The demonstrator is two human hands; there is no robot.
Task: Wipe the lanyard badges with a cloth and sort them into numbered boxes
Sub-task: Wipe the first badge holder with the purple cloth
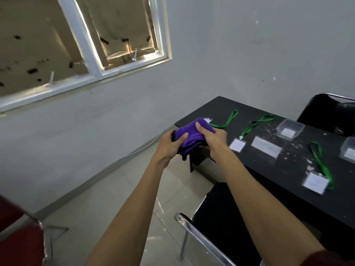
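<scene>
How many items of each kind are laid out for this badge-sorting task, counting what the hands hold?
Green-lanyard badges: 3 (far, middle, near)
Clear boxes: 2 (far, right edge)
Purple cloth: 1, gripped by left hand and right hand
Flat white sheet: 1
Total: 7

Three green-lanyard badges (pixel 315 182) on the black table (pixel 288 175), one flat white card (pixel 266 148) mid-table, two clear boxes (pixel 290 129) along the table's far side, one purple cloth (pixel 194 134) off its left end, two black chairs (pixel 221 217) beside it.
</scene>
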